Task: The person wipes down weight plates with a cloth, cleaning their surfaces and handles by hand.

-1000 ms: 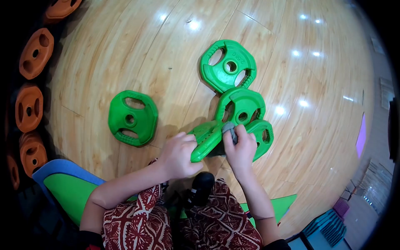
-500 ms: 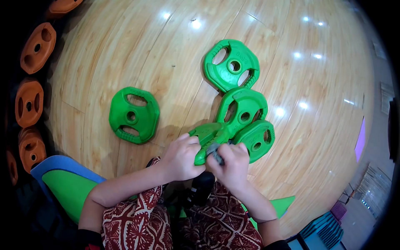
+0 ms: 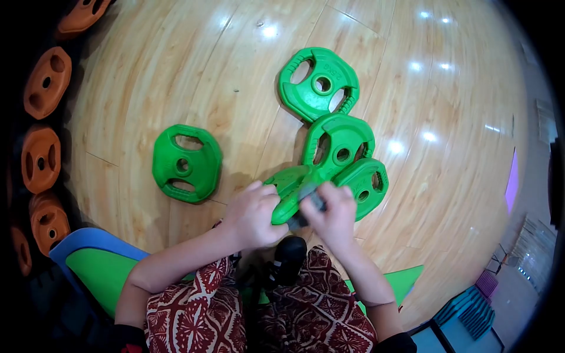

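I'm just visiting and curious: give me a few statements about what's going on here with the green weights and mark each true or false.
1. The left hand grips a tilted green plate. True.
2. The right hand presses a grey cloth on that plate. True.
3. Every green plate lies in one heap. False: one lone plate lies apart to the left on the wooden floor.
4. The plates along the left edge are blue. False: they are orange plates.
5. The person wears plain white trousers. False: the red patterned fabric covers the legs.
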Demonstrator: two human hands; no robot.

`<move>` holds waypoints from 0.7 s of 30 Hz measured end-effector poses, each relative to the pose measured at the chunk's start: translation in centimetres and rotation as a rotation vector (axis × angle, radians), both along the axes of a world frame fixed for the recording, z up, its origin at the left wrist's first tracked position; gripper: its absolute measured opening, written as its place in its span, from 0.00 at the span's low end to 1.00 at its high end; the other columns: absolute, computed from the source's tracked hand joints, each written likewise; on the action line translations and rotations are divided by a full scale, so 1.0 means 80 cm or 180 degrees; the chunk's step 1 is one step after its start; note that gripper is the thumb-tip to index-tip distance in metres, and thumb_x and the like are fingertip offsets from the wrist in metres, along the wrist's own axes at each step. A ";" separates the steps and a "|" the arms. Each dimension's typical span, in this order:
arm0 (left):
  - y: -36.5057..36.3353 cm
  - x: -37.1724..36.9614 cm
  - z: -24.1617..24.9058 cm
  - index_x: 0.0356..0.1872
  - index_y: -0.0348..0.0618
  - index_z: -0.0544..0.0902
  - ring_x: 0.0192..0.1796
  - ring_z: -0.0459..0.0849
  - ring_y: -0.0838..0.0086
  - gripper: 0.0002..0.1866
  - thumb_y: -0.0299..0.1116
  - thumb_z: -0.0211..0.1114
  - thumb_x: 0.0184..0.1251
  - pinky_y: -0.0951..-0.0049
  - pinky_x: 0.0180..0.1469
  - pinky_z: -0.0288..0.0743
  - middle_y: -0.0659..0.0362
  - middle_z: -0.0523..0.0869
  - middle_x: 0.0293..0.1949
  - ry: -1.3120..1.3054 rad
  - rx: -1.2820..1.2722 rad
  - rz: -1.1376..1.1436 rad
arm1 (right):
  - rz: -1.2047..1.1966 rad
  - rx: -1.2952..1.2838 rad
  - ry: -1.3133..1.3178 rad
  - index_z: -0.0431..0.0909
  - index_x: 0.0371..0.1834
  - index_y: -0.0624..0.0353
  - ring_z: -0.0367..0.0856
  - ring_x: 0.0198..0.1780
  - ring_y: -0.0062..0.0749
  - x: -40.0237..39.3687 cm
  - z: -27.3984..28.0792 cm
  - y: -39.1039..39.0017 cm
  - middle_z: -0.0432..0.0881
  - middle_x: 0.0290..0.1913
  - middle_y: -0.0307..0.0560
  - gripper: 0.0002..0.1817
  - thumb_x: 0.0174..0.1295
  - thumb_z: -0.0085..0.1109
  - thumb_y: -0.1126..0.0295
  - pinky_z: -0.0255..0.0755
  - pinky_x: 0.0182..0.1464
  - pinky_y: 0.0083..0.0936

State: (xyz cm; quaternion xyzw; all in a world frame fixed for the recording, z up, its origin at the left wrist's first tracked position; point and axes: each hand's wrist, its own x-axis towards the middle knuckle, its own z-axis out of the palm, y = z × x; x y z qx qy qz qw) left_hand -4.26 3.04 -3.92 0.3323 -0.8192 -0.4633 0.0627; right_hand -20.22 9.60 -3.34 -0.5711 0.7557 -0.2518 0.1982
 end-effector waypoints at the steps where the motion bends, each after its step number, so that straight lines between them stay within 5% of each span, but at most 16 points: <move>1: -0.002 0.000 -0.003 0.20 0.40 0.75 0.30 0.72 0.58 0.13 0.35 0.66 0.34 0.63 0.33 0.67 0.54 0.74 0.25 -0.0042 0.0016 -0.0017 | -0.0234 -0.0035 0.0071 0.69 0.18 0.57 0.71 0.17 0.38 -0.009 -0.008 -0.006 0.70 0.12 0.45 0.09 0.43 0.61 0.69 0.63 0.28 0.29; 4: -0.009 -0.003 -0.005 0.20 0.40 0.75 0.30 0.72 0.58 0.12 0.35 0.66 0.35 0.62 0.33 0.67 0.54 0.74 0.25 -0.0067 0.0052 -0.0039 | -0.0411 0.0180 -0.0023 0.69 0.18 0.57 0.72 0.18 0.39 -0.018 -0.010 -0.020 0.70 0.13 0.45 0.09 0.43 0.61 0.69 0.62 0.28 0.30; 8: -0.008 -0.008 -0.002 0.18 0.41 0.74 0.30 0.72 0.58 0.11 0.35 0.65 0.35 0.63 0.34 0.67 0.54 0.74 0.24 -0.0109 0.0112 0.0102 | 0.0468 -0.0059 -0.0166 0.68 0.18 0.57 0.72 0.18 0.39 0.008 0.013 -0.014 0.70 0.13 0.44 0.10 0.43 0.61 0.68 0.63 0.28 0.30; 11: -0.006 -0.008 0.001 0.20 0.41 0.78 0.33 0.76 0.60 0.12 0.39 0.64 0.39 0.64 0.38 0.73 0.54 0.77 0.26 -0.0322 0.0002 -0.0002 | 0.0090 0.0123 -0.0221 0.69 0.19 0.57 0.72 0.18 0.39 -0.009 0.003 -0.017 0.71 0.14 0.45 0.09 0.42 0.61 0.68 0.64 0.28 0.30; 16: -0.004 -0.009 0.002 0.18 0.41 0.75 0.31 0.73 0.59 0.11 0.35 0.65 0.36 0.63 0.35 0.68 0.54 0.75 0.24 -0.0159 0.0016 0.0023 | -0.0447 0.0376 -0.0030 0.70 0.20 0.57 0.72 0.19 0.41 -0.023 -0.011 -0.025 0.72 0.14 0.46 0.08 0.42 0.60 0.69 0.65 0.29 0.31; 21: 0.005 -0.013 0.003 0.19 0.42 0.76 0.32 0.74 0.59 0.10 0.35 0.65 0.36 0.63 0.36 0.69 0.54 0.75 0.25 -0.0325 -0.0009 0.0069 | 0.0366 0.0006 -0.0086 0.69 0.19 0.58 0.73 0.19 0.40 0.007 0.014 -0.008 0.72 0.14 0.47 0.08 0.42 0.59 0.69 0.64 0.29 0.31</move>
